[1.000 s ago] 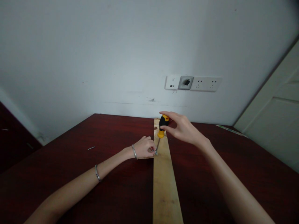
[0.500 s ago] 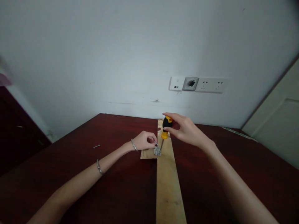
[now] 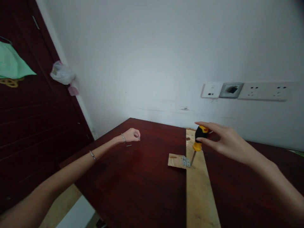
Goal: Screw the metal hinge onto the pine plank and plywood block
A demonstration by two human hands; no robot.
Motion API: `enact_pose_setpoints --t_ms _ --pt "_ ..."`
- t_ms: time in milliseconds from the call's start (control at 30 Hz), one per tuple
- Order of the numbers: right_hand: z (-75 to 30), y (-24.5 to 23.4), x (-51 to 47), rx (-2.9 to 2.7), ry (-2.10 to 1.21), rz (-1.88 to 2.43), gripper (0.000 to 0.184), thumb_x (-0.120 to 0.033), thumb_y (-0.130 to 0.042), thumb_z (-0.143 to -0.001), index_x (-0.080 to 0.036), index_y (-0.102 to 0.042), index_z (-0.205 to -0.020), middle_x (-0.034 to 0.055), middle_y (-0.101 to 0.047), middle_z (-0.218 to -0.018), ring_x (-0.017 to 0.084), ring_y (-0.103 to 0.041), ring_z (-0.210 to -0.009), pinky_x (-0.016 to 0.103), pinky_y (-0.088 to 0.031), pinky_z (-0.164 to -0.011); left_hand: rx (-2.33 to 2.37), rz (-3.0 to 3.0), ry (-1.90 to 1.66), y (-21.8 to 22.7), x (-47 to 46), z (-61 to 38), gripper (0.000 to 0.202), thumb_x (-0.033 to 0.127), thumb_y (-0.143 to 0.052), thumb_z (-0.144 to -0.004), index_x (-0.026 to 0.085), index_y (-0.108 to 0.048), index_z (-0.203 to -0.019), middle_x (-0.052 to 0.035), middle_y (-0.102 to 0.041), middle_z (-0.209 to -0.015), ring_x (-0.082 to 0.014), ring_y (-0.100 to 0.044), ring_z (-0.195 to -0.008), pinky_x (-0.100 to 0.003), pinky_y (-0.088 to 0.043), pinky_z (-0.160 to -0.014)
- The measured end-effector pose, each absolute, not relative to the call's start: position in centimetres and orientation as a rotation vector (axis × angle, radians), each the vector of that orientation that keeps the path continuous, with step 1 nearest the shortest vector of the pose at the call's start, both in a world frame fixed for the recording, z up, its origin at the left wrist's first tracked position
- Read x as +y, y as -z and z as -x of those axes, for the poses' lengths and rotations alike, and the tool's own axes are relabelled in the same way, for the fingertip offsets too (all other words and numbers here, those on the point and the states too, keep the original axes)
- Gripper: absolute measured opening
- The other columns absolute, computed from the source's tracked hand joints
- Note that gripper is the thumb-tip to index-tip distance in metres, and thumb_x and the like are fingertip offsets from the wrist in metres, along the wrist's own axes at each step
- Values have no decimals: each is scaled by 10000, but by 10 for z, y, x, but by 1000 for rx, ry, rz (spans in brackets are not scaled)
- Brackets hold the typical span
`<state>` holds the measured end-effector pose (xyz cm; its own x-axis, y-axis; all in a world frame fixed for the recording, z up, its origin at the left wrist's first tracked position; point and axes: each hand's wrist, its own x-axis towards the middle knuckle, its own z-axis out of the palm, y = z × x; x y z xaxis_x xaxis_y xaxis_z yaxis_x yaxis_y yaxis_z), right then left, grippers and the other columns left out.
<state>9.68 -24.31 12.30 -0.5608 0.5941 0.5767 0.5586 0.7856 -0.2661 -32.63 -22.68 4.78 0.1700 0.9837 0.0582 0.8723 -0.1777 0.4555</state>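
A long pale wooden plank (image 3: 200,193) lies on the dark red table (image 3: 147,177). A small wooden piece (image 3: 175,160) sits against its left edge, joined by a small metal hinge (image 3: 186,161). My right hand (image 3: 225,141) is closed round the black-and-yellow handle of a screwdriver (image 3: 199,139), held upright with its tip on the hinge. My left hand (image 3: 131,135) is out at the table's far left, fingers curled in a pinch on a small metal bit, just above a loose screw (image 3: 129,145) lying on the table.
A white wall with a row of sockets and switches (image 3: 247,90) stands behind the table. A dark red cabinet (image 3: 28,120) stands at the left, with a green cloth (image 3: 11,65) and a plastic bag (image 3: 62,72) hanging on it. The table's left edge (image 3: 78,183) drops to a pale floor.
My left hand has left the hinge and moved far to the left, to the loose screw. The view has swung left. My right hand keeps the screwdriver on the hinge.
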Motion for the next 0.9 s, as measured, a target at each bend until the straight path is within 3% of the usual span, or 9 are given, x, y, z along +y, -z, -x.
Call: enact_pose_setpoints --t_ms 300,467,667,900 --pt "-99 -124 -242 -2265 -54 838 488 -467 -594 -785 -214 -569 -1201 93 -692 -1003 221 -670 -708 349 -565 -633 2189 -2183 6 -35 -244 399 63 114 -573 -569 163 -579 -608 -18 -593 -626 -162 -561 -664 -242 -408 -633" --pt "-100 -123 -241 -2283 -101 845 508 -486 -593 -782 -217 -553 -1211 88 -693 -990 217 -666 -683 347 -567 -611 2190 -2233 232 -26 -241 396 59 111 -602 -563 168 -596 -575 -68 -609 -740 -226 -555 -813 -299 -417 -733" --pt "-100 -122 -240 -2287 -110 852 494 -488 -596 -779 -225 -566 -1196 87 -698 -986 220 -667 -675 351 -570 -609 2142 -2299 261 -23 -235 394 68 130 -621 -588 156 -594 -531 -99 -586 -941 -282 -460 -993 -352 -383 -832" --pt "-102 -124 -241 -2279 -90 870 505 -499 -599 -774 -218 -579 -1194 81 -704 -987 221 -672 -706 349 -572 -623 2119 -2191 118 -22 -232 410 156 129 -640 -576 156 -544 -457 -50 -569 -711 -230 -477 -890 -339 -387 -838"
